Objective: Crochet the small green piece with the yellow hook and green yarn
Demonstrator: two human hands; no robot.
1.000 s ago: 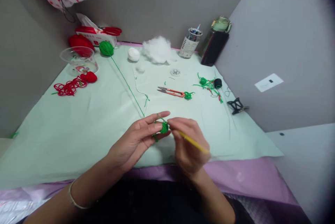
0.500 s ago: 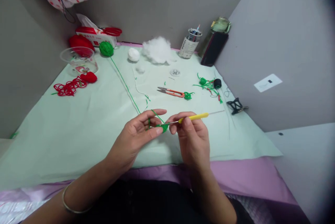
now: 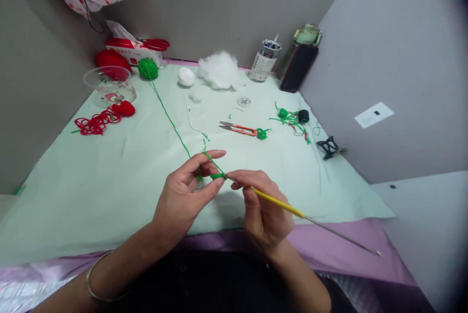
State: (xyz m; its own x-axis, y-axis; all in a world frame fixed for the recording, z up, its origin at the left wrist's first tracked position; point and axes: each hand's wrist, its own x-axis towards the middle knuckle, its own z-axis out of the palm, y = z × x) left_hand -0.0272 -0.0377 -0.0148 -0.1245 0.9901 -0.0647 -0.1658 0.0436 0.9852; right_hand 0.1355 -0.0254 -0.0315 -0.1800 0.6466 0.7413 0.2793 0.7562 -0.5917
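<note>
My left hand (image 3: 188, 186) pinches a small green crochet piece (image 3: 218, 175) between thumb and fingers. Green yarn (image 3: 170, 120) runs from a green yarn ball (image 3: 148, 68) at the back left to this hand and passes over its raised index finger. In my right hand (image 3: 268, 205) is a crochet hook (image 3: 281, 203) with a yellow grip, held like a pen. Its working tip meets the green piece, where fingers partly hide it; its other metal end points down to the right.
Thread snips (image 3: 239, 129) lie beyond my hands. White stuffing (image 3: 221, 70) and a white yarn ball (image 3: 186, 77) sit behind. Red yarn (image 3: 97, 122) and a clear plastic cup (image 3: 109, 86) are left; green scraps (image 3: 290, 117) and a phone (image 3: 300, 68) are right.
The crochet hook has swung from nearly level to a steep slant, its rear end now low on the right. My right hand has turned with it; my left hand has shifted slightly left.
</note>
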